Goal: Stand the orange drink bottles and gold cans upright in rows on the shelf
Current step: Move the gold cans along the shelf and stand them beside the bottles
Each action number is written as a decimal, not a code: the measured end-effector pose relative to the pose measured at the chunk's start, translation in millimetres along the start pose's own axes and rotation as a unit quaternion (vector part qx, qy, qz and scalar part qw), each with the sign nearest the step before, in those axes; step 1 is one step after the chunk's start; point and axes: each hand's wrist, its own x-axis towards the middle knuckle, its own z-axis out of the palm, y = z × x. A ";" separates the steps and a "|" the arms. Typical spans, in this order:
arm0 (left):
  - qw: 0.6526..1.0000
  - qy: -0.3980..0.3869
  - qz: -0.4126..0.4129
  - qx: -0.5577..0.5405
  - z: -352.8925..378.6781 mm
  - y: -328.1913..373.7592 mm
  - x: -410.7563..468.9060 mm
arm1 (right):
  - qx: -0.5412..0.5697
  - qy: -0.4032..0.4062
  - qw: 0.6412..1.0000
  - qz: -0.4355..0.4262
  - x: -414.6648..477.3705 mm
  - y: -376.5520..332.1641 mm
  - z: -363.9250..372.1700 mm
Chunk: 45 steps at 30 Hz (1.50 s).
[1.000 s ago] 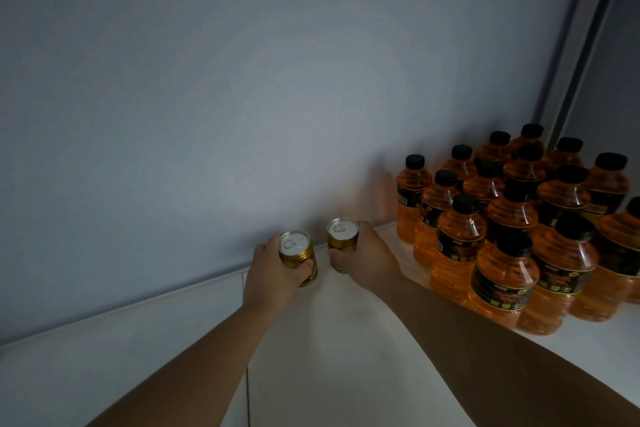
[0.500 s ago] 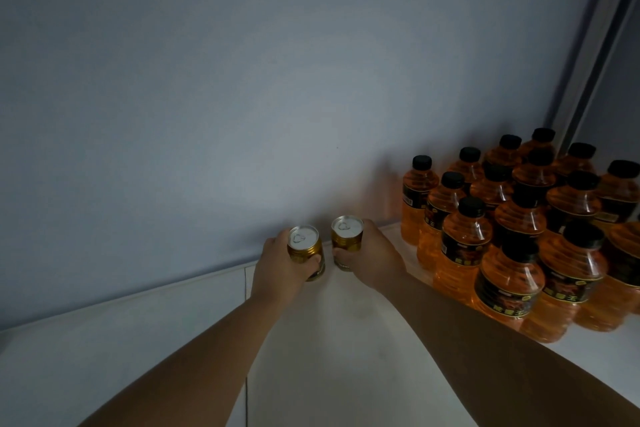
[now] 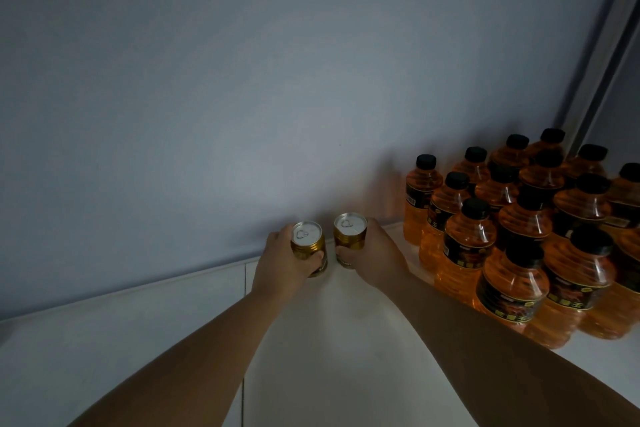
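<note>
Two gold cans with silver pull-tab lids stand upright side by side near the back wall of the white shelf [image 3: 156,350]. My left hand [image 3: 282,265] is wrapped around the left gold can [image 3: 307,243]. My right hand [image 3: 372,255] grips the right gold can [image 3: 349,234]. A narrow gap separates the two cans. To the right, several orange drink bottles [image 3: 467,246] with black caps and dark labels stand upright in tight rows, a short gap away from the right can.
A plain blue-grey back wall [image 3: 242,97] rises right behind the cans. A grey vertical shelf post [image 3: 602,45] stands at the right corner behind the bottles. A seam in the shelf surface [image 3: 244,392] runs toward me under my left arm.
Both hands have kept hold of their cans and shifted slightly to the right along the back wall; the cans now sit a little closer to the bottle rows.
</note>
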 end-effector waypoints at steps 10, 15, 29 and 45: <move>0.999 -0.047 -0.023 -0.011 -1.6 -2.2 2.3 | -0.003 -0.033 0.999 0.027 0.1 -1.3 -5.0; 0.993 -0.094 -0.040 0.053 -4.7 -16.5 -15.6 | -0.050 -0.009 0.998 0.030 -15.1 8.0 -4.2; 0.931 -0.179 0.109 0.298 -115.0 -76.2 -112.3 | -0.219 0.026 0.972 0.081 -133.6 -38.0 30.9; 0.946 -0.083 -0.059 0.306 -315.5 -167.8 -295.6 | -0.217 -0.121 0.963 -0.108 -251.9 -172.1 170.1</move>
